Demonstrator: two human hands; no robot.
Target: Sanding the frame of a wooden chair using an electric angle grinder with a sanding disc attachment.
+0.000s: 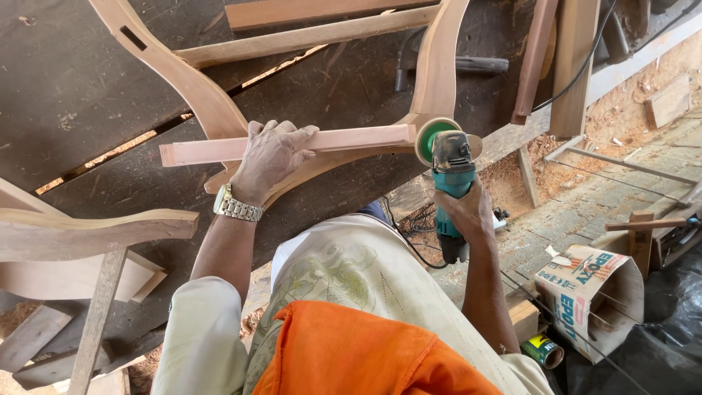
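Observation:
My left hand (269, 155) presses down on a straight pale wooden slat (351, 139) that lies across curved chair-frame pieces (197, 91) on a dark workbench (66, 95). A metal watch sits on that wrist. My right hand (468, 212) grips a teal angle grinder (452, 183), its green-backed sanding disc (433, 137) touching the slat's right end. The grinder's black cord runs down behind my body.
More curved and straight wooden parts (88, 234) lie at the left and along the top. Sawdust covers the floor at the right. A torn cardboard box (585, 292), a small can (542, 351) and loose planks (669, 102) lie at the lower right.

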